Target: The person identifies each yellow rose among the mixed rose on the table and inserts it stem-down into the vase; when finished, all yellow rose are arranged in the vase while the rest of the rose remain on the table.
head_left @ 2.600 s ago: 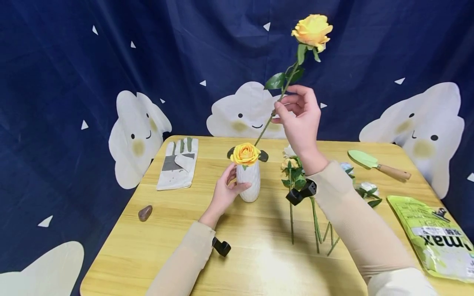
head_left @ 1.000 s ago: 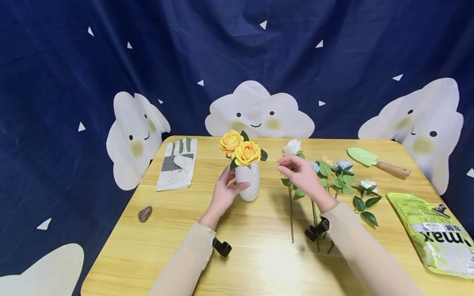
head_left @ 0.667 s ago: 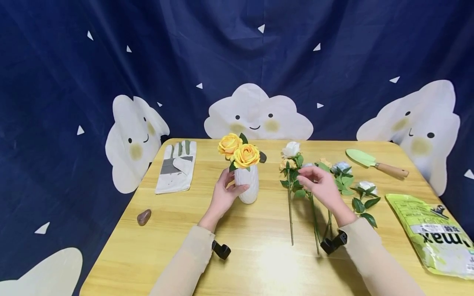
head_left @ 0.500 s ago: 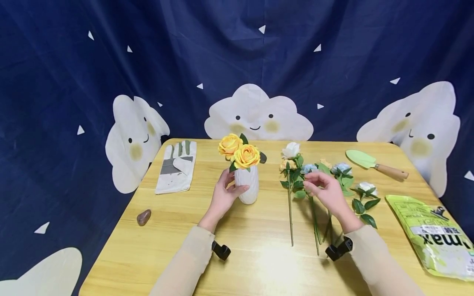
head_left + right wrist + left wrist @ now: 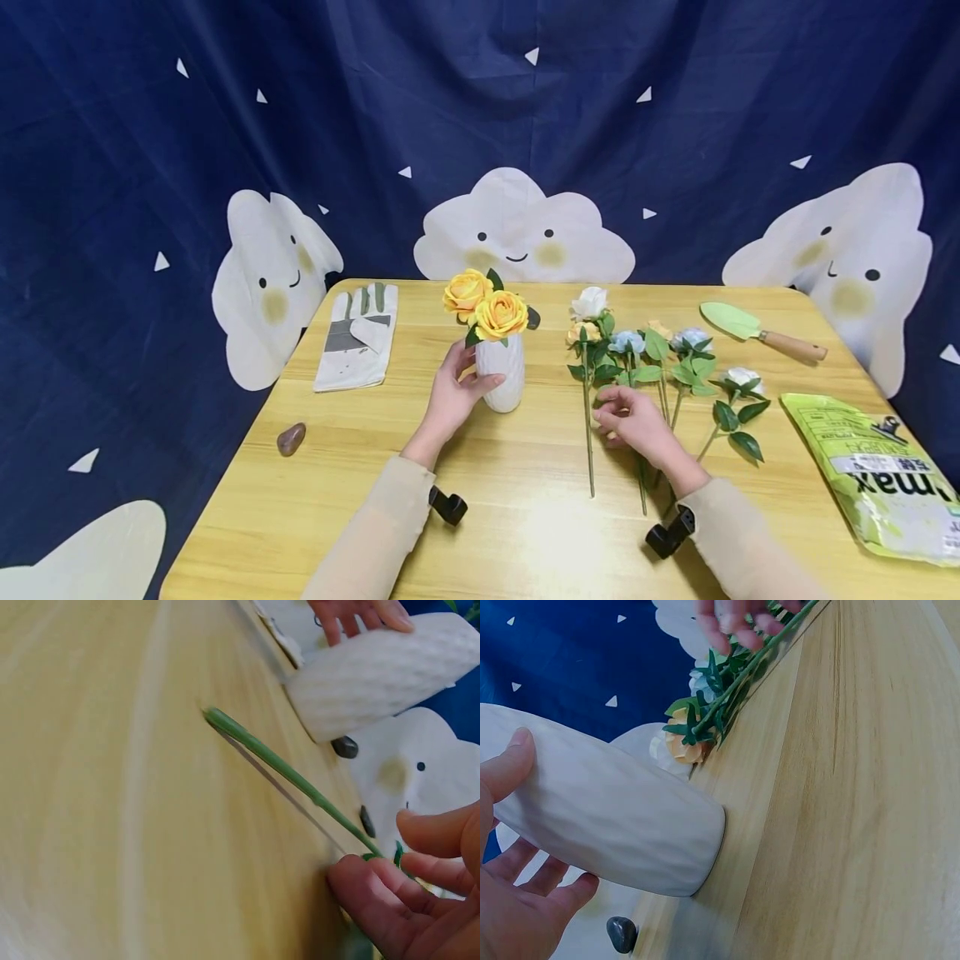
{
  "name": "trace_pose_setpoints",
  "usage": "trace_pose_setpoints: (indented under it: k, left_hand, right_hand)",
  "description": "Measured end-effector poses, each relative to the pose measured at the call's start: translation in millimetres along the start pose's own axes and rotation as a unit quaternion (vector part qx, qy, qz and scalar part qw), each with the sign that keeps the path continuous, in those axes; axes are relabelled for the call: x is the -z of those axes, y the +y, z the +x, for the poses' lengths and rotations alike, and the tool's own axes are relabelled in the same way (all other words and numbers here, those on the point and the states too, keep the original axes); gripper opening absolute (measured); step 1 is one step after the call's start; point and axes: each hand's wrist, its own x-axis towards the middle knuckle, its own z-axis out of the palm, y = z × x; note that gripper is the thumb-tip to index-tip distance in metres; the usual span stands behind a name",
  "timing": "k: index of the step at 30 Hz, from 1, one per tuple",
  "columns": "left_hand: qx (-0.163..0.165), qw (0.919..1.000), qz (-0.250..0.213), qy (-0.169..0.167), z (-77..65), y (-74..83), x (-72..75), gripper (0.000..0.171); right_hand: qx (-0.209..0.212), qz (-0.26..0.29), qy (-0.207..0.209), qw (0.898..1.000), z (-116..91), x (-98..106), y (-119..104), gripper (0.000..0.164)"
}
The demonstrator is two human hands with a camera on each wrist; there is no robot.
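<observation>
A white ribbed vase [image 5: 501, 377] stands mid-table with two yellow roses [image 5: 486, 302] in it. My left hand [image 5: 453, 396] grips the vase's side; in the left wrist view the thumb and fingers [image 5: 517, 900] wrap the vase [image 5: 607, 832]. My right hand [image 5: 630, 421] lies low on the table over the loose flowers. Its thumb and fingertips [image 5: 405, 900] close on a green stem [image 5: 285, 772] lying on the wood. That stem [image 5: 588, 442] carries a white rose [image 5: 589, 302]. The same fingertips [image 5: 731, 619] show at the stem [image 5: 780, 634].
More loose roses with leaves [image 5: 690, 362] lie right of my hand. A work glove [image 5: 360, 333] and a small stone [image 5: 292, 437] sit at the left. A green trowel [image 5: 757, 329] and a green bag [image 5: 877, 475] are at the right. Behind hangs a blue cloud backdrop.
My right hand put the second yellow rose in the vase, then dropped to the loose flowers and slid toward me along their stems. The left hand stayed on the vase.
</observation>
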Motion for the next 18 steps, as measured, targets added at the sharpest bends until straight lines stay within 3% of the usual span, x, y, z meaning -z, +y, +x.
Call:
trace_pose_setpoints:
  k: [5,18]
  left_hand:
    - [-0.001,1.0,-0.004,-0.002,0.1,0.1,0.6,0.061]
    - [0.0,1.0,0.004,0.001,-0.2,1.3,0.3,0.06]
  right_hand:
    - [-0.026,0.02,0.003,0.999,1,-10,2,0.035]
    - [-0.043,0.019,0.019,0.999,4,-23,1,0.036]
